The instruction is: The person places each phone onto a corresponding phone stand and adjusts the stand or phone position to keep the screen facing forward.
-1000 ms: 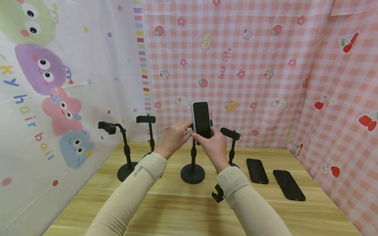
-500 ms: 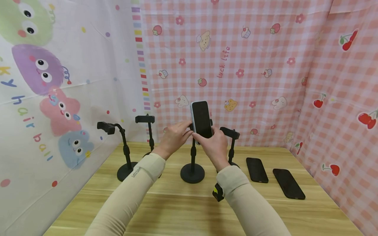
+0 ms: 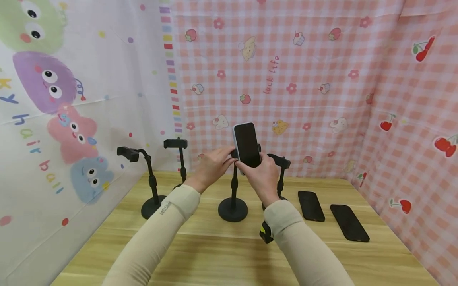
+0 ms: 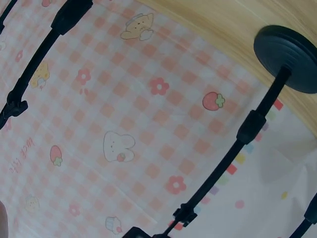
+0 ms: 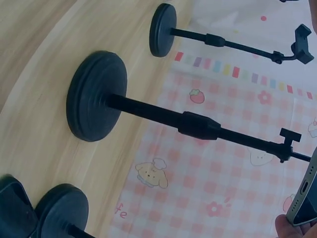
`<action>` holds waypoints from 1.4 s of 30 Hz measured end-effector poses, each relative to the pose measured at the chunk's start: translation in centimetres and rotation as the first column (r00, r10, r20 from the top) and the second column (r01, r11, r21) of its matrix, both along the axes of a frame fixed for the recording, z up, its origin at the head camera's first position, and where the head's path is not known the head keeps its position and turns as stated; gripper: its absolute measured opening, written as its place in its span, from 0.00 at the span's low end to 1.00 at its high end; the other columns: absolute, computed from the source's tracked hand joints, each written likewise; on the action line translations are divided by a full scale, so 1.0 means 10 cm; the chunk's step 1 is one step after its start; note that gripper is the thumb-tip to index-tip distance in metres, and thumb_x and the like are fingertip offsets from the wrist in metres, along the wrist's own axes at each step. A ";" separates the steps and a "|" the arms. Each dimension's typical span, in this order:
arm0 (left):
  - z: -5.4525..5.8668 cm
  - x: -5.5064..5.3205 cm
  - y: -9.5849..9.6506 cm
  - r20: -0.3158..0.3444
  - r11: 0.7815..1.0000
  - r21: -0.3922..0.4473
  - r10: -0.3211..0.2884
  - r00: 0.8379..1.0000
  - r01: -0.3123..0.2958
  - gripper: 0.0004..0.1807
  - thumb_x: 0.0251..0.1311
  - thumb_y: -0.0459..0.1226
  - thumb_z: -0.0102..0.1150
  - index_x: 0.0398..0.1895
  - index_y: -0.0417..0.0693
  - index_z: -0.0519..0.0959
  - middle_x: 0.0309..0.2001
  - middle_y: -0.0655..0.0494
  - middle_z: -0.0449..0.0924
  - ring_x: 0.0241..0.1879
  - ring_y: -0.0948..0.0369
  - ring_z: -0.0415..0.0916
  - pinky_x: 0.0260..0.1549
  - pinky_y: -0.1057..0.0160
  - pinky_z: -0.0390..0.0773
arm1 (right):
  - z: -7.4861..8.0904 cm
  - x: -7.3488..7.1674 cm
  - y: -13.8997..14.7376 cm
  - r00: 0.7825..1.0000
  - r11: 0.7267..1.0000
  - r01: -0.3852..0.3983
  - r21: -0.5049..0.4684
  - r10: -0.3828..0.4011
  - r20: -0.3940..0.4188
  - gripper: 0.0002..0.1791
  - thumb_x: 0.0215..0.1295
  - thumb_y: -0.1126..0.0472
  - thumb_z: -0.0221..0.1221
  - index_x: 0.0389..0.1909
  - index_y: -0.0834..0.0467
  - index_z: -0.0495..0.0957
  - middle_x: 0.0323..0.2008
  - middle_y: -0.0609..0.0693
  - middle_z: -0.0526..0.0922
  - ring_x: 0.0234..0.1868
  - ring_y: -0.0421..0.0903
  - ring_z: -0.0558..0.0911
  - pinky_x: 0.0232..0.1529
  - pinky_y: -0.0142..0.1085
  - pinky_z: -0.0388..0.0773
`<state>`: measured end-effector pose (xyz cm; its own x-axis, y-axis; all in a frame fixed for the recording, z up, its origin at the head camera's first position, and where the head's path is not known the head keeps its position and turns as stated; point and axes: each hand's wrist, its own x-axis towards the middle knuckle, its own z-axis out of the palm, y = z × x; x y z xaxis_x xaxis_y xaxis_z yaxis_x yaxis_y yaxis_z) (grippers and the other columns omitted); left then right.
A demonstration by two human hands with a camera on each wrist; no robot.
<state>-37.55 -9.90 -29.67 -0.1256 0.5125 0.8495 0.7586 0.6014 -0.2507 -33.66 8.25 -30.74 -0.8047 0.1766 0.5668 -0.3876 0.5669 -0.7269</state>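
A smartphone (image 3: pixel 247 145) with a pale edge and dark screen stands tilted at the top of the middle black phone stand (image 3: pixel 233 209). My right hand (image 3: pixel 264 174) grips its lower part, thumb across the front at the bottom. At the phone's left side, my left hand (image 3: pixel 214 165) pinches the black clamp (image 3: pixel 234 153) of the stand between thumb and fingers. The clamp's other side shows at the phone's right edge. In the right wrist view, the phone's bottom end (image 5: pixel 302 198) shows with fingertips (image 5: pixel 286 228) against it. The clamp's back is hidden.
Two more black stands (image 3: pixel 152 206) (image 3: pixel 175 143) rise on the left; another stand (image 3: pixel 279 161) is partly behind my right hand. Two dark phones (image 3: pixel 311 205) (image 3: pixel 349 222) lie flat on the right of the wooden table (image 3: pixel 214 254). Patterned cloths (image 3: pixel 315 59) hang around it.
The phone has shifted slightly to the right and leans a little more, with my right hand following. My left hand keeps about the same place at the clamp.
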 end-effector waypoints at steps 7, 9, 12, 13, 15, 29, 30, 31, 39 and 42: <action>-0.04 0.04 0.02 0.035 0.998 0.009 -0.056 0.998 0.056 0.08 0.58 0.29 0.68 0.41 0.37 0.84 0.39 0.47 0.85 0.35 0.57 0.84 0.37 0.63 0.83 | 0.04 -0.04 0.02 0.996 0.996 0.082 -0.027 -0.082 -0.020 0.29 0.54 0.39 0.71 0.39 0.61 0.78 0.30 0.55 0.78 0.27 0.51 0.77 0.29 0.43 0.73; -0.03 0.07 0.04 0.148 0.995 0.094 -0.055 0.987 0.041 0.10 0.62 0.31 0.65 0.45 0.36 0.84 0.37 0.48 0.85 0.33 0.57 0.84 0.35 0.62 0.83 | 0.04 -0.04 0.00 0.996 0.997 0.080 -0.021 -0.081 -0.025 0.29 0.53 0.40 0.71 0.39 0.61 0.78 0.29 0.54 0.78 0.26 0.50 0.77 0.27 0.43 0.73; 0.07 0.11 0.06 0.394 0.968 0.252 -0.082 0.915 -0.021 0.17 0.69 0.40 0.60 0.53 0.37 0.81 0.39 0.48 0.84 0.34 0.58 0.83 0.36 0.59 0.83 | 0.05 -0.03 -0.05 0.998 0.999 0.052 -0.015 -0.052 -0.031 0.30 0.53 0.39 0.72 0.40 0.61 0.79 0.30 0.54 0.79 0.26 0.50 0.78 0.26 0.43 0.73; 0.11 0.12 0.08 0.471 0.957 0.287 -0.093 0.877 -0.052 0.20 0.70 0.44 0.58 0.56 0.38 0.80 0.40 0.48 0.85 0.36 0.57 0.83 0.38 0.58 0.82 | 0.05 -0.03 -0.07 0.998 0.998 0.055 -0.011 -0.055 -0.034 0.31 0.52 0.38 0.72 0.41 0.61 0.79 0.31 0.54 0.78 0.27 0.50 0.77 0.27 0.43 0.73; 0.19 0.13 0.10 0.605 0.941 0.317 -0.106 0.789 -0.117 0.27 0.70 0.52 0.56 0.61 0.41 0.78 0.43 0.49 0.85 0.39 0.57 0.82 0.41 0.55 0.82 | 0.06 -0.03 -0.10 0.997 0.998 0.067 -0.012 -0.068 -0.045 0.32 0.51 0.37 0.72 0.41 0.61 0.79 0.31 0.54 0.78 0.28 0.51 0.77 0.26 0.43 0.72; 0.30 0.12 0.21 0.813 0.914 0.366 -0.223 0.538 -0.174 0.15 0.69 0.46 0.59 0.30 0.45 0.76 0.26 0.51 0.79 0.23 0.55 0.73 0.23 0.62 0.67 | 0.03 -0.02 -0.17 0.996 0.997 0.080 0.016 -0.079 -0.044 0.32 0.51 0.39 0.73 0.37 0.62 0.76 0.30 0.55 0.75 0.29 0.52 0.75 0.27 0.42 0.72; 0.30 0.12 0.21 0.820 0.909 0.375 -0.235 0.522 -0.181 0.14 0.70 0.45 0.58 0.31 0.44 0.77 0.26 0.51 0.79 0.24 0.56 0.74 0.24 0.62 0.69 | 0.03 -0.02 -0.17 0.997 0.997 0.074 0.018 -0.073 -0.038 0.32 0.51 0.39 0.73 0.39 0.63 0.76 0.31 0.56 0.76 0.30 0.52 0.76 0.28 0.42 0.73; 0.31 0.11 0.20 0.826 0.904 0.383 -0.244 0.508 -0.189 0.13 0.70 0.44 0.58 0.32 0.44 0.77 0.27 0.51 0.79 0.25 0.56 0.75 0.25 0.62 0.71 | 0.03 -0.02 -0.17 0.997 0.997 0.069 0.021 -0.068 -0.027 0.32 0.52 0.40 0.73 0.40 0.63 0.76 0.32 0.56 0.77 0.31 0.52 0.76 0.30 0.43 0.74; 0.33 0.05 0.12 0.850 0.889 0.402 -0.273 0.451 -0.220 0.12 0.71 0.41 0.57 0.40 0.40 0.79 0.34 0.48 0.81 0.34 0.55 0.79 0.40 0.55 0.81 | 0.16 -0.09 -0.10 0.999 0.999 -0.012 0.035 0.010 0.050 0.23 0.69 0.48 0.62 0.49 0.65 0.77 0.42 0.60 0.82 0.42 0.56 0.81 0.43 0.48 0.78; 0.32 0.04 0.08 0.861 0.891 0.398 -0.281 0.423 -0.218 0.12 0.71 0.41 0.56 0.42 0.40 0.79 0.37 0.48 0.80 0.38 0.54 0.80 0.43 0.53 0.80 | 0.24 -0.13 -0.05 0.992 0.995 -0.080 0.054 0.074 0.102 0.21 0.74 0.49 0.56 0.55 0.62 0.77 0.44 0.60 0.83 0.44 0.56 0.82 0.46 0.49 0.79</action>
